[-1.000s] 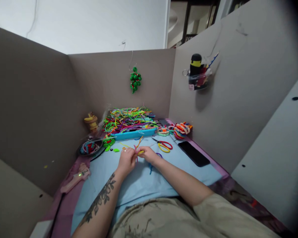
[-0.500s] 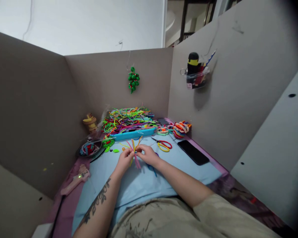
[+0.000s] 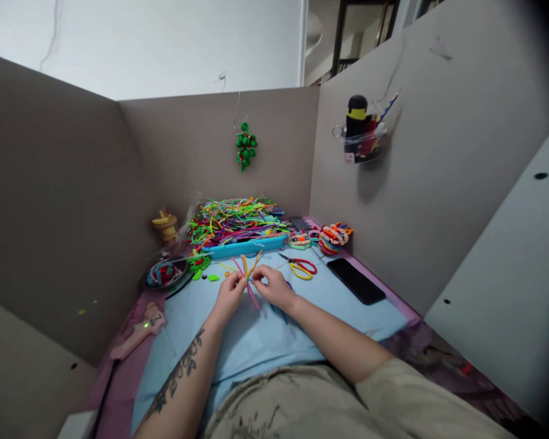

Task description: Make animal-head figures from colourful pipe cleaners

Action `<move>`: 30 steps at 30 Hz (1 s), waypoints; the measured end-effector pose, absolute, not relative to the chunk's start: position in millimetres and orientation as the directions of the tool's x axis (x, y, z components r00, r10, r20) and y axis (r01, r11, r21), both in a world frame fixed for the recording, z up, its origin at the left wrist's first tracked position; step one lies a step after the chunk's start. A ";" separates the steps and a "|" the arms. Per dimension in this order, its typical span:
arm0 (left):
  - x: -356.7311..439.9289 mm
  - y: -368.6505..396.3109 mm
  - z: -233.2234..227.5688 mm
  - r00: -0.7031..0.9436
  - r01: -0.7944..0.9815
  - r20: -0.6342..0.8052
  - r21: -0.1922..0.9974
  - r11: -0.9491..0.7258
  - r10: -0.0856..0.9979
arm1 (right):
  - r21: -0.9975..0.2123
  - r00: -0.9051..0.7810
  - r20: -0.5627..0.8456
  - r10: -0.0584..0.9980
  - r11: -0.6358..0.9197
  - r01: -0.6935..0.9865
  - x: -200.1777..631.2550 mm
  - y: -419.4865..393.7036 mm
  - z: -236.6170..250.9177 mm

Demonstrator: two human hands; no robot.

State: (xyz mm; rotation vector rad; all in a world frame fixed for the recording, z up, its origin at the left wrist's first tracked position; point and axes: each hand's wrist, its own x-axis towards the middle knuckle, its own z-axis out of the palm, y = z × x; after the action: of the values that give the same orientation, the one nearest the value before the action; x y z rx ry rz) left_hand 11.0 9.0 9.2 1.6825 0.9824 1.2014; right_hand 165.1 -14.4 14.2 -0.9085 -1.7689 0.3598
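Between my hands is a small bundle of pipe cleaners (image 3: 252, 297), pink, yellow and orange, fanning out above and below the grip. My left hand (image 3: 232, 291) pinches the bundle at its middle. Close on the right side, my right hand (image 3: 272, 285) has thumb and fingers pressed together; what they hold is too small to make out. Under my right wrist lie some blue pieces (image 3: 280, 314), partly covered. Just beyond the hands, scissors (image 3: 303, 268) with red and yellow handles rest on the light blue cloth (image 3: 256, 341).
At the back a blue tray (image 3: 247, 246) carries a heap of coloured pipe cleaners (image 3: 233, 219). A black phone (image 3: 357, 281) lies right. On the left are a pink glue gun (image 3: 139, 332) with a green light and a round dish (image 3: 167, 274). Grey panels (image 3: 201, 140) enclose three sides.
My right hand has shifted slightly right, its fingertips a little away from the bundle's middle. My left hand keeps its pinch almost in place.
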 end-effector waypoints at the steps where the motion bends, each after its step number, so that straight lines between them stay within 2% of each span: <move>1: 11.4 8.4 9.9 0.247 0.102 0.298 0.938 -0.331 0.922 | -0.614 -0.146 0.684 0.715 0.672 0.413 165.7 -13.5 13.9; 8: 12.5 5.4 11.1 0.351 -0.092 0.177 0.984 -0.154 0.920 | -0.577 -0.154 0.724 0.672 0.713 0.398 168.6 -6.2 12.7; 13: 14.2 0.6 13.5 0.394 -0.266 0.080 0.963 0.031 0.916 | -0.571 -0.167 0.730 0.662 0.726 0.382 165.1 -5.8 11.0; 19: 14.8 -5.0 19.9 0.428 -0.382 -0.022 0.902 0.202 0.904 | -0.392 -0.255 0.809 0.529 0.810 0.436 166.9 -7.3 8.1; 22: 15.4 -6.3 20.7 0.442 -0.368 -0.045 0.902 0.226 0.896 | -0.346 -0.292 0.806 0.514 0.811 0.472 170.0 -8.3 9.7; 24: 16.5 -6.2 19.6 0.446 -0.324 -0.015 0.929 0.177 0.895 | -0.367 -0.302 0.791 0.533 0.807 0.462 170.2 -9.0 11.7; 26: 17.3 -5.5 18.0 0.427 -0.247 0.068 0.968 0.044 0.902 | -0.444 -0.291 0.759 0.582 0.791 0.422 168.3 -9.0 13.1; 28: 17.0 -5.2 17.1 0.368 -0.099 0.210 0.977 -0.187 0.906 | -0.592 -0.247 0.689 0.681 0.726 0.350 164.9 -7.7 12.7; 30: 15.1 -6.7 18.2 0.315 0.144 0.395 0.879 -0.455 0.863 | -0.788 -0.206 0.546 0.812 0.581 0.204 161.5 -5.0 9.7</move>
State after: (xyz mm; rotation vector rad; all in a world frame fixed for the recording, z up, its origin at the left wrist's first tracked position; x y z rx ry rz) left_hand 15.1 -6.7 18.2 1.8182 0.8980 1.1896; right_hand 161.5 -5.0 9.7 -0.8458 -1.7243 0.6977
